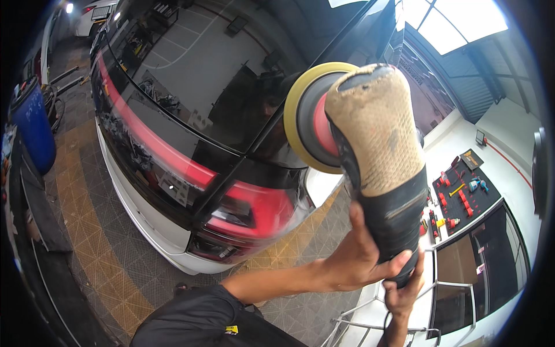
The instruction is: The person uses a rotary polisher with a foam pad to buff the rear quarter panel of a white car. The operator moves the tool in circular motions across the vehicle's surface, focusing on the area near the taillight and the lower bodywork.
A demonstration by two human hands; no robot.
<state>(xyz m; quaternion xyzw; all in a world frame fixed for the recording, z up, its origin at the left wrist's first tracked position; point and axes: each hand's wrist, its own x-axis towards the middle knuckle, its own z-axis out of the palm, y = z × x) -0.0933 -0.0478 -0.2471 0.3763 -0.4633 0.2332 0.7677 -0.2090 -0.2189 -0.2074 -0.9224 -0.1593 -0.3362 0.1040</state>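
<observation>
A power polisher (376, 127) with a worn tan-and-black body is held up in both of my hands. Its round yellow foam pad (293, 115) faces the glossy black rear corner of a car (272, 147), above the red tail light (266, 202); whether pad and panel touch I cannot tell. My left hand (355, 254) is closed around the black grip, thumb along its side. Lower down, by the cord end, my right hand (407, 289) wraps the handle. A dark cord (386, 321) hangs from there.
On the right wall, a black tool board (465, 191) carries red and blue tools above a window (491, 260). A metal tube frame (358, 327) stands below my hands. To the left are a blue barrel (34, 127) and a patterned tile floor (87, 202). Another white vehicle (89, 23) is behind.
</observation>
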